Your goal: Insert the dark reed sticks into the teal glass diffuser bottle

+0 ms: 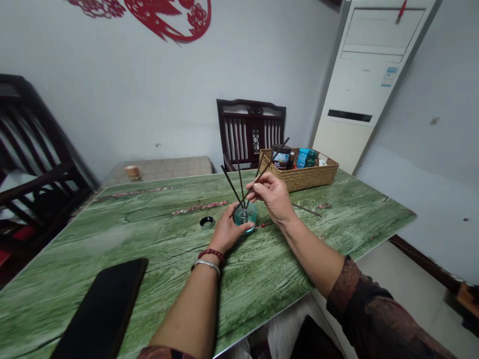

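Observation:
A small glass reed diffuser bottle (251, 215) with blue-green liquid stands on the green table. My left hand (227, 230) is closed round its left and near sides. Several dark reed sticks (230, 183) rise fanned out from the bottle's neck. Above and to the right, my right hand (275, 197) pinches one long dark reed stick (277, 152) between thumb and fingers; it slants down to the left toward the neck. Whether its lower end is inside the neck I cannot tell. A black ring-shaped cap (207, 222) lies left of the bottle.
Behind my right hand, a wicker basket (312, 178) holds jars and packets. Another thin dark stick (307, 210) lies on the table (164, 294) at right. A dark flat board (103, 304) is at near left. Wooden chairs (251, 110) stand at the back and left.

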`<state>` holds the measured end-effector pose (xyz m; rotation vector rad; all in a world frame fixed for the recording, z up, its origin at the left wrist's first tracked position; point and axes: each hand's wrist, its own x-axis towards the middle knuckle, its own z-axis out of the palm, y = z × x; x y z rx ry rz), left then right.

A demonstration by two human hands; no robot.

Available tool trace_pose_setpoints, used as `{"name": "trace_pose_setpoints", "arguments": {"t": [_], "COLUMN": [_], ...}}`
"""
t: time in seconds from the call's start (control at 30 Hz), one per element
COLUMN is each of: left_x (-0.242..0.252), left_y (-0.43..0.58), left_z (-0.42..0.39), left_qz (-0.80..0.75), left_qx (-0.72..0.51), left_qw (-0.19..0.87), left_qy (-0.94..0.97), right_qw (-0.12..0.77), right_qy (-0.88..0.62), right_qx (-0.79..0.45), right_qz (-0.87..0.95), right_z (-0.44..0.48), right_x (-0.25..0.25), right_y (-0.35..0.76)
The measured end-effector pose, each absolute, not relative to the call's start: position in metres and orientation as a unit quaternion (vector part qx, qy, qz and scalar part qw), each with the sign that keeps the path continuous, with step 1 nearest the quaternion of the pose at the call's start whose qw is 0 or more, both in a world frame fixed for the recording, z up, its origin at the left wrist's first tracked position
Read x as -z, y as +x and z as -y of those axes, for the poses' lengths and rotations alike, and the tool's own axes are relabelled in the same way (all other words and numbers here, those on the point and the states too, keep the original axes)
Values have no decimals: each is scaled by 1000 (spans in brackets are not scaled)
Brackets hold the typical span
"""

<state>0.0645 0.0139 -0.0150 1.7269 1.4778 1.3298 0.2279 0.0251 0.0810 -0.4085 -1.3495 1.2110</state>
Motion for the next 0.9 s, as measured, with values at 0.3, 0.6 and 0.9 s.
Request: {"name": "trace_pose_setpoints", "arguments": {"t": [0.3,0.6,0.9], "left_x": [22,22,22], "left_y": [62,62,63], "left_z": [-17,-18,-17], "left_qz": [-563,-568,-560], "left_qx": [-462,-461,-470], "left_qw": [205,196,206], "left_qy": [654,653,650], "right_qw": [635,628,569], "right_qy": [-200,-244,-297], "right_qx": [-486,-402,-387], "right_qz": [567,620,662], "right_z": [-73,-64,-69], "right_x": [-81,-95,-75], "right_y": [211,228,214]}}
